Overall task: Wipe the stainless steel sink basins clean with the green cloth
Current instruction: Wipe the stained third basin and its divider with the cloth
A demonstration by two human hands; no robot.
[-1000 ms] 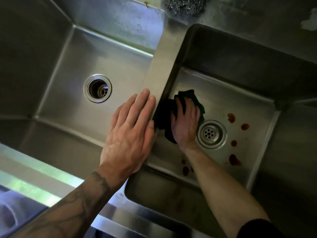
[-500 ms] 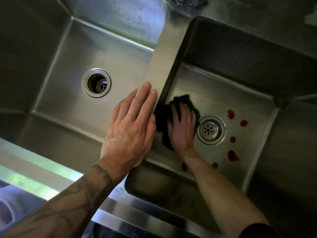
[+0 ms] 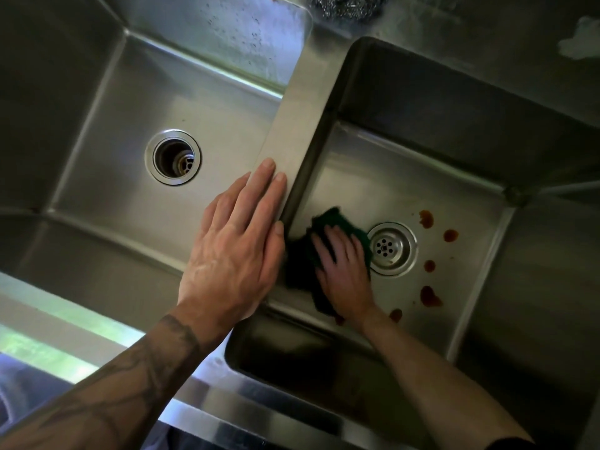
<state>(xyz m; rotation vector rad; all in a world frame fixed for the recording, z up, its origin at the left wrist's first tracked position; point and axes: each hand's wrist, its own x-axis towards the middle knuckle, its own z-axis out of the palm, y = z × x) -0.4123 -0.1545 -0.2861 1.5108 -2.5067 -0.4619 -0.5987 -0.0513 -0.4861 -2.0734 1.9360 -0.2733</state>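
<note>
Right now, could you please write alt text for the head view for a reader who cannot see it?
The right hand presses a green cloth flat on the right basin floor beside its drain; reddish-brown spots beyond the drain are not yet wiped. The left hand rests flat on the steel divider.

The left basin [image 3: 130, 108] and right basin [image 3: 406, 177] are brushed stainless steel with a dull satin sheen, and the divider [image 3: 302, 125] between them is smoother and paler. The drain strainer [image 3: 391, 248] is polished and brighter. The green cloth [image 3: 337, 222] looks matt and fuzzy. Reddish-brown spots [image 3: 430, 297] look wet and glossy. The scourer [image 3: 347, 4] is rough coiled wire.
</note>
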